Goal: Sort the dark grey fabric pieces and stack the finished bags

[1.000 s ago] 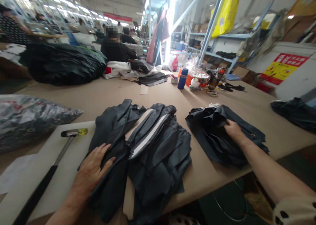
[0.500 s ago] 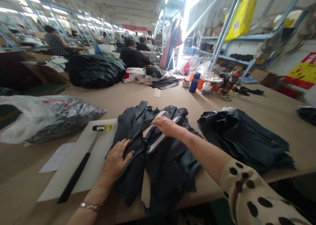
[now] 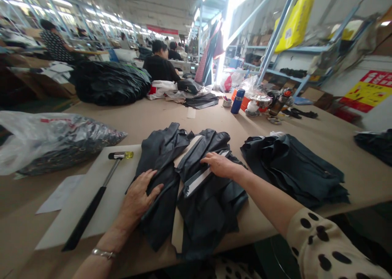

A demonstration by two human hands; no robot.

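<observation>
Head view: my left hand lies flat, fingers spread, on the left stack of dark cut pieces, pressing it down and holding nothing. My right hand rests palm down on the middle stack, fingertips on its top piece, also loosely open; I cannot tell whether a fingertip has caught an edge. Under and just this side of my right fingers lies a pale strip, the lighter face of one piece. Its long axis runs on a slant, from near my left hand up and away toward my right. My right hand is touching it at the far end; my left is just beside its near end, apart from it.

Both stacks look like thin, limp, matt black leather or coated cloth, long narrow panels overlapping and fanned unevenly, their near ends hanging over the table edge. A third stack lies well off to the right of my right hand, untouched. To the left of my left hand a hammer with a black handle and yellow end lies on a pale board, and beyond it a plastic bag of dark goods.
</observation>
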